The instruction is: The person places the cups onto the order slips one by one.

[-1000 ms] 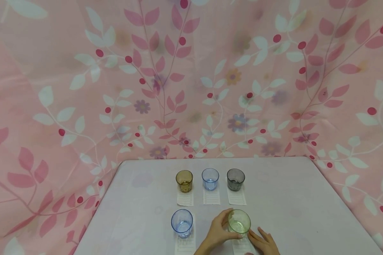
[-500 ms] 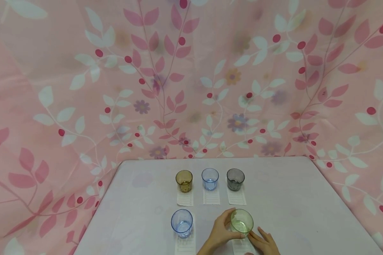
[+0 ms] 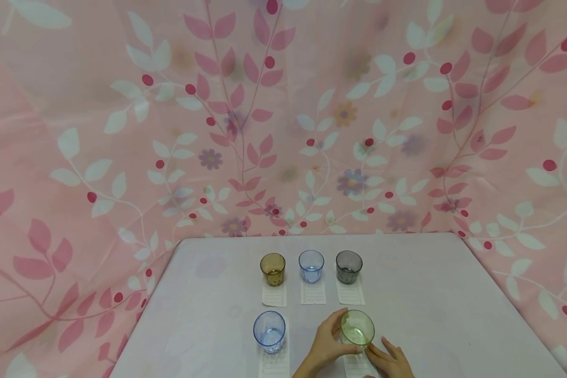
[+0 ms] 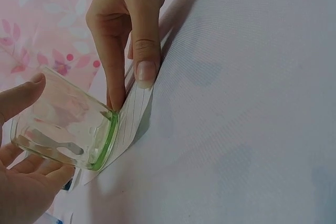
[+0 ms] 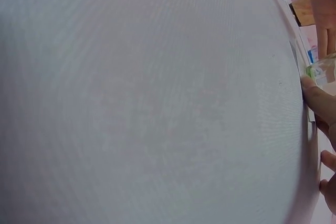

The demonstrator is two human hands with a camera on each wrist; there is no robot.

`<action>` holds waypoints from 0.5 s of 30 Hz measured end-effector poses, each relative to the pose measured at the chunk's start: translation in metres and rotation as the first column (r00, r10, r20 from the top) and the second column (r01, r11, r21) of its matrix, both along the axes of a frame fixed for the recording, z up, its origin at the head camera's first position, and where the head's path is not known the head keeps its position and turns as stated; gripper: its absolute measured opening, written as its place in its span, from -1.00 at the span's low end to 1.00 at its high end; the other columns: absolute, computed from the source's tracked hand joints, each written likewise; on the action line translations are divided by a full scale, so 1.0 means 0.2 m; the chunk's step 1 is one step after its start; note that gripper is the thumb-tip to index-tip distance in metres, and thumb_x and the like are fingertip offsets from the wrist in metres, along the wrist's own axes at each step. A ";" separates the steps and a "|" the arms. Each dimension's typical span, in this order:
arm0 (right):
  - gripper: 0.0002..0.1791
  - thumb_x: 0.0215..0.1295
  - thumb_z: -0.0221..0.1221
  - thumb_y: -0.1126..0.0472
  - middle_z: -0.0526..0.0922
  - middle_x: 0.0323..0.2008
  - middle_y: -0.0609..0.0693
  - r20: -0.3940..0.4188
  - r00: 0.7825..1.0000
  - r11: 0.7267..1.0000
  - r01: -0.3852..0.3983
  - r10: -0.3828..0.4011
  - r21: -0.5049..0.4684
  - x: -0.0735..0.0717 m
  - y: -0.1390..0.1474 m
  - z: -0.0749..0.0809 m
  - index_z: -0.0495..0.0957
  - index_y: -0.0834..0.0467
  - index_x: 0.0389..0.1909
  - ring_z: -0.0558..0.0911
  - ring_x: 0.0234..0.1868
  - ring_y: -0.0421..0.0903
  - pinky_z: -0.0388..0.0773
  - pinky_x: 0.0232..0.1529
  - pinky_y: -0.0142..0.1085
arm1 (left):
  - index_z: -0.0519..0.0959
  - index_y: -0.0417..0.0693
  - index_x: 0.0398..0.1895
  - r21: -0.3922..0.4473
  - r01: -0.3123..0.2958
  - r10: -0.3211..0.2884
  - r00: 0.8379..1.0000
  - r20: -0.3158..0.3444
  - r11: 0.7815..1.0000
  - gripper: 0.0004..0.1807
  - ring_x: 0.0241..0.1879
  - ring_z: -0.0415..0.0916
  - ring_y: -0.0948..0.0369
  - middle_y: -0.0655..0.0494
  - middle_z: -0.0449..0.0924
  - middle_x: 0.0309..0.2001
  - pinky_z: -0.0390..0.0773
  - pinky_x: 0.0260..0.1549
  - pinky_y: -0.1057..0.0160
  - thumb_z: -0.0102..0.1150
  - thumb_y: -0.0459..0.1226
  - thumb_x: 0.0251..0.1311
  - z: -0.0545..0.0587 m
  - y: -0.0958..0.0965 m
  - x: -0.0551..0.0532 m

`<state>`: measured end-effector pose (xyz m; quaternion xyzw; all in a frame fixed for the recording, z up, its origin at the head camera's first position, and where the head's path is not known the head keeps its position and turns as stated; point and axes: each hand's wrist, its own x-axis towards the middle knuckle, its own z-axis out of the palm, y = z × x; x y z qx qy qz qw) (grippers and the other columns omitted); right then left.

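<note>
A clear green glass [image 3: 357, 329] stands on a lined white paper slip [image 3: 359, 366] near the front of the table. My left hand [image 3: 325, 344] grips it from the left, thumb on the near side and fingers round the far side. In the left wrist view the base of the glass sits against the slip. My right hand [image 3: 391, 361] is low beside the glass; in that wrist view its thumb [image 4: 146, 72] lies on the slip, and it pinches the paper between thumb and fingers. Part of the right hand falls below the head view.
A blue glass [image 3: 270, 332] stands left of my hands on its own slip [image 3: 274, 365]. Farther back, an amber glass [image 3: 272, 269], a light blue glass [image 3: 311, 266] and a grey glass [image 3: 349, 266] form a row. Patterned pink cloth [image 3: 283, 131] hangs behind the table [image 3: 208, 315].
The left hand and the green glass have shifted slightly to the right, then stayed almost still. The right hand has hardly moved, and the other glasses stand where they were.
</note>
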<state>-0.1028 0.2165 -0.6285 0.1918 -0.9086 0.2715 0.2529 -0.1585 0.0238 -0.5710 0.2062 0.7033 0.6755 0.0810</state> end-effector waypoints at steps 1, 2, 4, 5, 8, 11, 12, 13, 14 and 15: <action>-0.25 -0.36 0.48 -0.10 0.47 0.04 -0.45 -0.007 1.000 1.000 0.000 0.000 0.004 0.00 0.00 0.00 0.43 -0.38 0.02 -0.16 0.27 -0.64 0.41 -0.38 0.37 | 0.29 -0.38 0.25 -0.002 -0.001 0.001 1.000 0.001 1.000 -0.14 0.18 0.40 -0.06 -0.23 0.46 0.15 0.39 0.19 0.08 0.46 -0.47 -0.23 0.00 0.00 0.00; -0.25 -0.36 0.48 -0.11 0.47 0.04 -0.45 -0.014 1.000 1.000 0.000 0.001 0.007 0.00 0.00 -0.01 0.43 -0.39 0.02 -0.16 0.27 -0.63 0.42 -0.39 0.36 | 0.28 -0.38 0.25 -0.004 -0.002 0.002 1.000 0.001 1.000 -0.14 0.18 0.40 -0.06 -0.24 0.46 0.15 0.39 0.19 0.10 0.46 -0.46 -0.23 -0.01 0.00 0.00; -0.24 -0.35 0.47 -0.12 0.46 0.04 -0.46 -0.019 1.000 1.000 0.000 0.001 0.010 0.00 0.00 -0.01 0.41 -0.40 0.03 -0.16 0.27 -0.63 0.42 -0.39 0.36 | 0.28 -0.38 0.26 -0.013 -0.006 0.006 1.000 0.000 1.000 -0.13 0.19 0.40 -0.06 -0.24 0.45 0.16 0.38 0.20 0.15 0.47 -0.44 -0.22 -0.01 0.00 0.00; -0.24 -0.35 0.47 -0.12 0.45 0.04 -0.46 -0.021 1.000 1.000 0.001 0.000 0.011 0.00 0.00 -0.01 0.41 -0.40 0.03 -0.16 0.27 -0.63 0.42 -0.39 0.35 | 0.28 -0.38 0.26 -0.017 -0.010 0.010 1.000 -0.002 1.000 -0.13 0.19 0.39 -0.06 -0.25 0.45 0.16 0.38 0.20 0.17 0.48 -0.43 -0.22 -0.01 0.00 0.00; -0.26 -0.34 0.46 -0.14 0.46 0.04 -0.47 -0.021 1.000 1.000 0.004 -0.004 0.016 0.00 0.00 -0.01 0.42 -0.40 0.02 -0.15 0.27 -0.62 0.43 -0.39 0.34 | 0.27 -0.35 0.27 -0.031 -0.021 0.022 1.000 0.008 0.999 -0.11 0.20 0.38 -0.06 -0.22 0.44 0.18 0.38 0.20 0.22 0.49 -0.39 -0.22 -0.01 0.01 0.00; -0.27 -0.34 0.45 -0.15 0.47 0.04 -0.46 -0.016 1.000 1.000 0.006 -0.006 0.018 0.00 0.00 -0.01 0.43 -0.38 0.02 -0.10 0.26 -0.60 0.44 -0.38 0.34 | 0.27 -0.33 0.28 -0.036 -0.028 0.028 0.999 0.019 0.999 -0.11 0.21 0.38 -0.06 -0.20 0.43 0.19 0.38 0.20 0.23 0.49 -0.37 -0.21 -0.01 0.01 0.00; -0.27 -0.34 0.45 -0.15 0.47 0.04 -0.46 -0.018 1.000 1.000 0.006 -0.005 0.019 0.00 0.01 -0.01 0.43 -0.38 0.02 -0.09 0.26 -0.59 0.44 -0.39 0.34 | 0.27 -0.32 0.28 -0.037 -0.029 0.029 0.999 0.021 0.999 -0.10 0.21 0.37 -0.06 -0.19 0.43 0.20 0.37 0.20 0.22 0.49 -0.37 -0.21 -0.01 0.01 0.01; -0.26 -0.34 0.45 -0.16 0.48 0.04 -0.46 -0.021 1.000 1.000 0.004 -0.004 0.021 0.00 0.01 -0.01 0.42 -0.38 0.02 -0.09 0.26 -0.59 0.44 -0.39 0.34 | 0.26 -0.32 0.29 -0.037 -0.027 0.028 0.999 0.020 0.999 -0.11 0.21 0.37 -0.06 -0.19 0.42 0.20 0.37 0.20 0.22 0.49 -0.37 -0.20 -0.01 0.01 0.01; -0.26 -0.34 0.45 -0.16 0.47 0.04 -0.46 -0.022 1.000 1.000 0.000 0.000 0.020 0.00 0.01 -0.01 0.42 -0.38 0.03 -0.10 0.27 -0.60 0.44 -0.40 0.34 | 0.26 -0.32 0.29 -0.038 -0.027 0.028 0.999 0.018 0.999 -0.10 0.21 0.37 -0.06 -0.19 0.43 0.20 0.38 0.20 0.21 0.49 -0.37 -0.20 -0.01 0.01 0.01; -0.26 -0.34 0.45 -0.15 0.47 0.05 -0.46 -0.025 1.000 1.000 -0.003 0.004 0.018 0.00 0.01 -0.01 0.42 -0.38 0.03 -0.10 0.27 -0.60 0.43 -0.41 0.35 | 0.26 -0.32 0.29 -0.043 -0.031 0.031 0.999 0.014 0.999 -0.11 0.21 0.37 -0.05 -0.18 0.42 0.20 0.38 0.20 0.20 0.49 -0.36 -0.20 -0.01 0.01 0.01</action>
